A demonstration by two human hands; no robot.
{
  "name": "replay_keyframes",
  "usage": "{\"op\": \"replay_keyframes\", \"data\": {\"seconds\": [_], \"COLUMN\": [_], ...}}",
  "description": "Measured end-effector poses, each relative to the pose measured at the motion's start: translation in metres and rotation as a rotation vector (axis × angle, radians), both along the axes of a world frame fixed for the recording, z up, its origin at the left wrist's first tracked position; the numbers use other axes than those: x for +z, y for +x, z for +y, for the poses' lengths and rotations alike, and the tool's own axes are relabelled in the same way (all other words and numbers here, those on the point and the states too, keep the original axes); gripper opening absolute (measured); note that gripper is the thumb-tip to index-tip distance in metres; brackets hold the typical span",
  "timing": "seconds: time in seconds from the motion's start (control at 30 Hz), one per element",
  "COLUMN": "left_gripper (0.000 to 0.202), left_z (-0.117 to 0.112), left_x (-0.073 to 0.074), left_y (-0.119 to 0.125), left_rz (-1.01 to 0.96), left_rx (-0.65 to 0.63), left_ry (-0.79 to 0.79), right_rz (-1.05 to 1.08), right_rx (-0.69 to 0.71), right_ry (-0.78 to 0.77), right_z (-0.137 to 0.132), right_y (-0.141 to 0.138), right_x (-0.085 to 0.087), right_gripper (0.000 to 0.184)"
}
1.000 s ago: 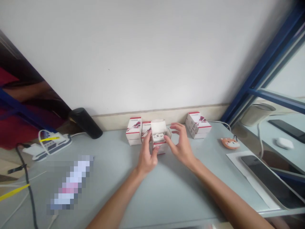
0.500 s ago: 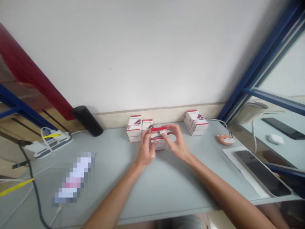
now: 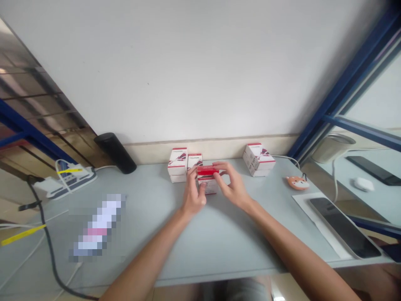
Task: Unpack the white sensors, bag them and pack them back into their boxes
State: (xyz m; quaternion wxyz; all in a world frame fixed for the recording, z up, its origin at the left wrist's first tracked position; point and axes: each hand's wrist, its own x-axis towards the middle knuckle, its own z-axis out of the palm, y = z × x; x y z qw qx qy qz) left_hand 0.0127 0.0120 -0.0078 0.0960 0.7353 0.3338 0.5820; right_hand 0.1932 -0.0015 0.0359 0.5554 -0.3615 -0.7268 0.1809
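A small white box with a red top flap stands on the desk in front of me. My left hand is closed around its left side, the thumb across the front. At the upper right corner of the flap, my right hand has its thumb and fingers bent round the edge. Just behind and to the left is a stack of similar boxes, and another box stands beside that stack, partly hidden by my left hand.
More stacked boxes stand at the back right by the wall. A black cylinder and a white power strip lie left, near a blurred-out phone. To the right are an orange animal-shaped case and a dark-screened phone on paper.
The box's red flap has come down flatter and shows more of its red face. The right thumb has shifted off the white side flap toward the corner. My view moved slightly.
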Motion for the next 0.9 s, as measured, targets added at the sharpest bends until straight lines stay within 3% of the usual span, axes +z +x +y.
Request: {"op": "replay_keyframes", "data": {"seconds": [0.33, 0.5, 0.67, 0.9], "left_gripper": [0.042, 0.063, 0.039, 0.026], "left_z": [-0.002, 0.002, 0.004, 0.009], "left_x": [0.002, -0.003, 0.004, 0.001], "left_y": [0.006, 0.006, -0.003, -0.005], "left_rz": [-0.048, -0.089, 0.131, 0.107], "left_rx": [-0.013, 0.008, 0.109, 0.059], "left_ry": [0.011, 0.070, 0.117, 0.130], "right_rz": [-0.016, 0.025, -0.006, -0.165], "right_rx": [-0.001, -0.010, 0.022, -0.040], "right_ry": [-0.008, -0.014, -0.007, 0.125], "right_z": [-0.001, 0.002, 0.006, 0.011], "right_y": [0.000, 0.003, 0.009, 0.013], "right_x": [0.003, 0.001, -0.002, -0.003], "right_gripper": [0.020, 0.016, 0.013, 0.010]}}
